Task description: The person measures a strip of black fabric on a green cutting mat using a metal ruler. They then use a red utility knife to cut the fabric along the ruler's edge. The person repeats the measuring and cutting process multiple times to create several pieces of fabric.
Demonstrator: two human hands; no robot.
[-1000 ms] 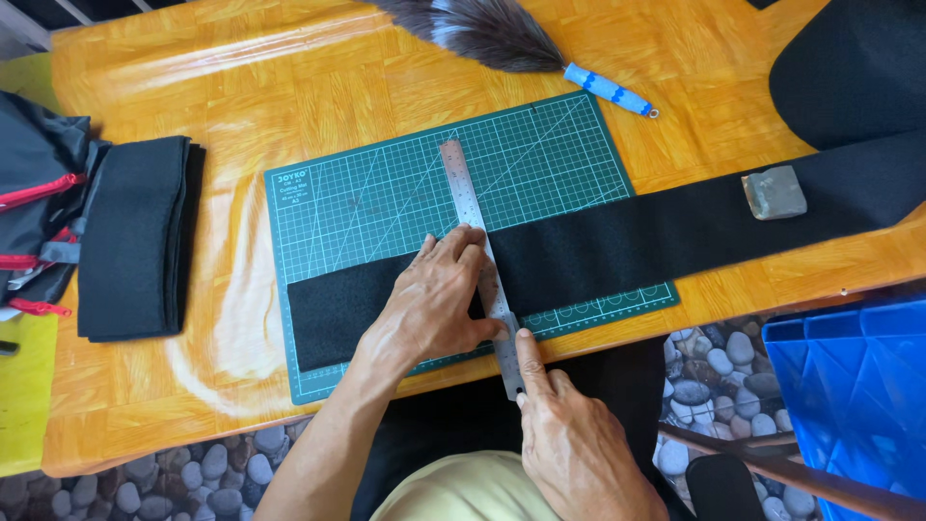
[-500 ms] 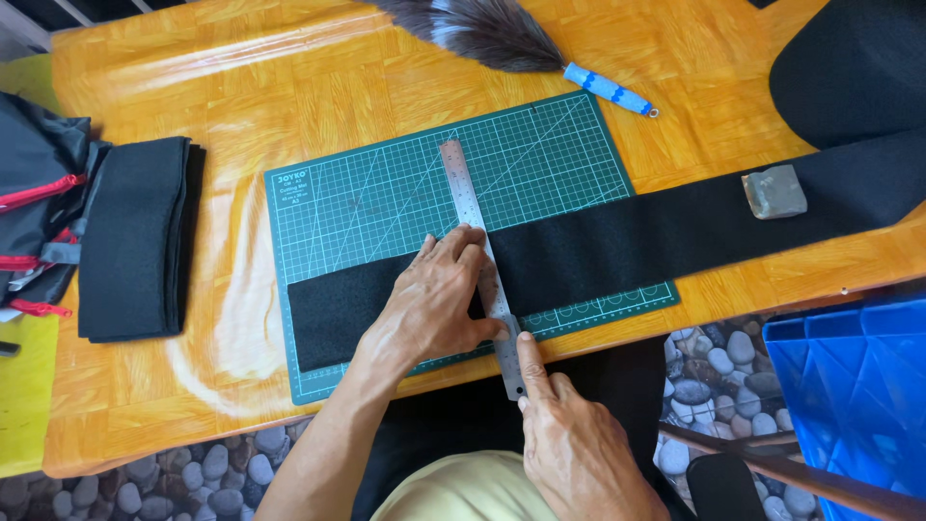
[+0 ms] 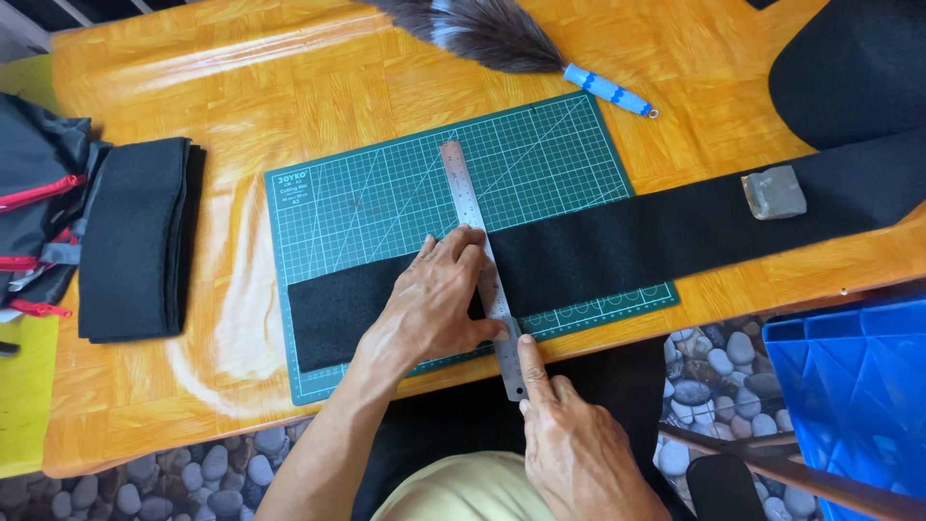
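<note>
A green cutting mat [image 3: 386, 193] lies on the orange wooden table [image 3: 241, 77]. Across it runs a long black fabric strip [image 3: 627, 246], reaching off to the right. A steel ruler [image 3: 461, 183] stands crosswise over the strip. My left hand [image 3: 434, 304] presses flat on the ruler and the fabric just left of it. At the table's near edge, my right hand [image 3: 569, 444] touches the ruler's lower end with its extended index finger. Its other fingers are curled, and whether they hold anything is hidden.
A grey block [image 3: 774, 192] rests on the strip at the right. A feather duster [image 3: 502, 34] lies at the back. Folded black fabric [image 3: 135, 236] and a dark bag [image 3: 34, 212] sit at the left. A blue crate [image 3: 858, 386] stands on the pebble floor.
</note>
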